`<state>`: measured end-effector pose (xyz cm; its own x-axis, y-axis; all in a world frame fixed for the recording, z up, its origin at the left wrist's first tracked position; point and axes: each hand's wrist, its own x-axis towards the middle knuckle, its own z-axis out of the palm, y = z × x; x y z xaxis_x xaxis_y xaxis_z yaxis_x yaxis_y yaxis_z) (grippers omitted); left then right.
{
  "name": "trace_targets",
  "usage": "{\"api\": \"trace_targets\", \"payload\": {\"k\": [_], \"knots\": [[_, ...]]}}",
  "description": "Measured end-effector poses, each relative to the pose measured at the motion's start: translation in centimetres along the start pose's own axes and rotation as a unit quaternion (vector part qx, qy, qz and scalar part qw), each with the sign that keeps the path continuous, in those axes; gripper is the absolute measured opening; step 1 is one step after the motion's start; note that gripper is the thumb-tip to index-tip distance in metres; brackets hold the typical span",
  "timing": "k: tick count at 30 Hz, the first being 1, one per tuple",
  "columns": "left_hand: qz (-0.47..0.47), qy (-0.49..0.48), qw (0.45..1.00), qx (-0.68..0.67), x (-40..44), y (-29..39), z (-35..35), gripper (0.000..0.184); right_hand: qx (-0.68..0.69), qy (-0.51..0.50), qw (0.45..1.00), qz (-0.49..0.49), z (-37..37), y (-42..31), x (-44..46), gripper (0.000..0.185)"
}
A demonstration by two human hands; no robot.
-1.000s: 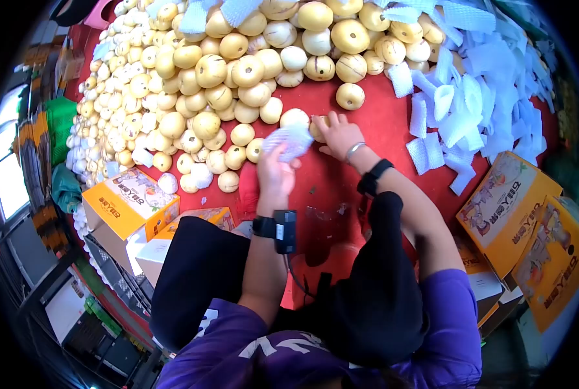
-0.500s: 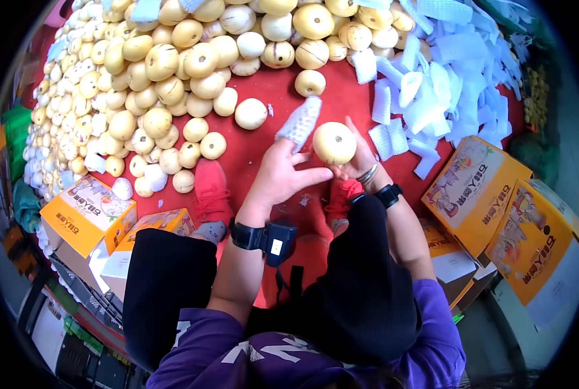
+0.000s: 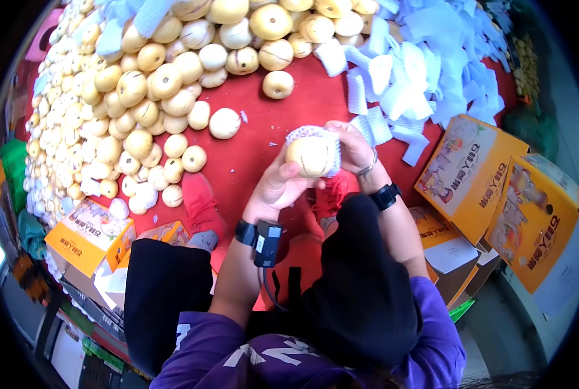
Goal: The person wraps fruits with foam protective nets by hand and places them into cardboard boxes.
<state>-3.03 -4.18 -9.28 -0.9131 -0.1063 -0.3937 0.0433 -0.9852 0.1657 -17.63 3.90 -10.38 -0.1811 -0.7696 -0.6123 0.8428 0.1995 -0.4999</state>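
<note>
My left hand (image 3: pixel 277 183) cradles a pale yellow pepino melon (image 3: pixel 307 157) from the left and below, its fingers curled around it. A white foam net sleeve (image 3: pixel 334 154) covers the fruit's far and right sides, while the near face stays bare. On the right, my right hand (image 3: pixel 354 148) pinches the sleeve's edge beside the fruit. Both hands are above the red cloth (image 3: pixel 250 154), in front of my knees. A single loose pepino melon (image 3: pixel 277 85) lies on the cloth beyond them.
A large heap of pepino melons (image 3: pixel 132 89) spreads across the left and back. Many loose foam sleeves (image 3: pixel 425 74) are piled at the back right. Orange printed cartons stand on both sides, one carton (image 3: pixel 88 235) at left and another (image 3: pixel 468 175) at right. My red shoes rest on the cloth.
The foam sleeve, earlier on my left fingers, is now partly around the pepino melon. The fruit has passed from my right hand to my left, and my right hand now grips the sleeve.
</note>
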Motion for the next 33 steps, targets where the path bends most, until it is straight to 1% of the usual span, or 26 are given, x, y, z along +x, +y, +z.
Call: {"api": "trace_targets", "payload": {"k": [1,2,3,4,5,7,8,9,11,12,13,15,17,19,20,21,22,23,24,25,26,27,29,30,31,33], "knots": [[0.022,0.030,0.998,0.059,0.3,0.2,0.4,0.069,-0.144,0.002,0.988,-0.049,-0.8,-0.9,0.1,0.023],[0.039,0.104,0.981,0.161,0.7,0.2,0.0,0.065,-0.356,0.130,0.923,-0.069,-1.4,-1.1,-1.1,0.020],[0.055,0.176,0.947,0.262,1.3,0.0,-0.2,0.062,-0.507,0.186,0.808,-0.236,-2.1,0.0,-1.2,0.023],[0.103,0.233,0.874,0.414,1.9,-0.6,0.1,0.056,-0.551,0.184,0.775,-0.248,-1.5,0.2,-2.2,0.022],[0.238,0.216,0.694,0.644,2.4,-1.2,-0.4,0.052,-0.594,0.180,0.740,-0.257,-0.9,0.2,-3.1,0.023],[0.200,0.298,0.735,0.575,3.1,-2.1,-0.4,0.043,-0.540,0.086,0.752,-0.369,-0.8,-0.1,-3.6,0.029],[0.106,0.282,0.844,0.444,3.1,-2.0,-0.5,0.034,-0.602,0.067,0.710,-0.360,-1.1,-0.8,-4.5,0.047],[0.039,0.225,0.852,0.471,3.3,-2.0,-0.3,0.033,-0.630,0.068,0.689,-0.352,-1.4,-0.8,-5.0,0.062],[-0.118,0.149,0.802,0.566,4.6,-1.3,3.9,0.044,-0.452,0.094,0.841,-0.283,-3.7,0.1,-5.5,0.069],[-0.104,0.113,0.784,0.601,5.9,-0.8,4.3,0.056,-0.264,0.107,0.936,-0.207,-4.7,-0.4,-6.3,0.068],[-0.122,0.129,0.840,0.513,7.8,0.0,4.1,0.050,-0.082,0.081,0.968,-0.224,-6.5,0.0,-6.1,0.067],[0.084,0.204,0.726,0.651,12.9,-0.7,4.3,0.041,0.236,-0.096,0.958,-0.128,-10.3,-0.2,-7.8,0.075],[0.286,0.166,0.620,0.712,19.1,-3.1,1.1,0.033,0.279,-0.080,0.944,-0.155,-11.0,0.0,-8.7,0.083],[0.414,0.165,0.514,0.733,22.0,-4.0,2.0,0.033,0.283,-0.063,0.944,-0.160,-10.6,-0.4,-9.1,0.080],[0.287,0.227,0.629,0.686,22.0,-3.1,2.8,0.027,0.259,-0.056,0.946,-0.189,-10.4,-0.7,-9.1,0.079],[0.239,0.255,0.748,0.564,20.9,-1.7,4.2,0.019,0.236,-0.047,0.946,-0.218,-10.4,-0.8,-9.1,0.078],[0.282,0.169,0.846,0.420,18.9,-0.4,5.1,0.025,0.299,-0.076,0.929,-0.205,-11.1,-0.6,-9.0,0.080],[0.303,0.148,0.881,0.332,17.5,0.6,4.2,0.039,0.306,-0.070,0.927,-0.206,-11.3,-1.0,-9.0,0.080],[0.256,0.138,0.917,0.272,14.6,1.9,5.3,0.044,0.279,-0.118,0.928,-0.218,-11.0,-1.9,-8.6,0.081],[0.167,0.075,0.953,0.243,11.7,3.1,5.7,0.044,0.251,-0.169,0.925,-0.229,-10.3,-2.5,-8.4,0.083],[0.056,0.028,0.983,0.172,9.6,3.6,4.0,0.038,0.230,-0.119,0.937,-0.233,-9.3,-2.8,-8.3,0.091],[0.015,0.025,0.974,0.224,8.1,3.0,4.3,0.026,0.189,-0.123,0.949,-0.220,-7.9,-3.7,-8.4,0.103],[-0.013,0.117,0.944,0.307,6.3,0.1,5.2,0.013,0.097,-0.139,0.965,-0.197,-6.4,-4.0,-8.5,0.113],[-0.021,0.121,0.918,0.378,6.3,-1.4,3.6,0.018,0.048,-0.135,0.973,-0.180,-5.8,-3.8,-8.4,0.118],[0.006,0.141,0.926,0.349,6.1,-2.8,4.4,0.027,-0.010,-0.131,0.975,-0.180,-5.3,-3.7,-8.1,0.113],[-0.019,0.133,0.940,0.314,5.8,-4.5,2.1,0.045,0.036,-0.118,0.985,-0.117,-5.1,-4.0,-7.7,0.104]]}}
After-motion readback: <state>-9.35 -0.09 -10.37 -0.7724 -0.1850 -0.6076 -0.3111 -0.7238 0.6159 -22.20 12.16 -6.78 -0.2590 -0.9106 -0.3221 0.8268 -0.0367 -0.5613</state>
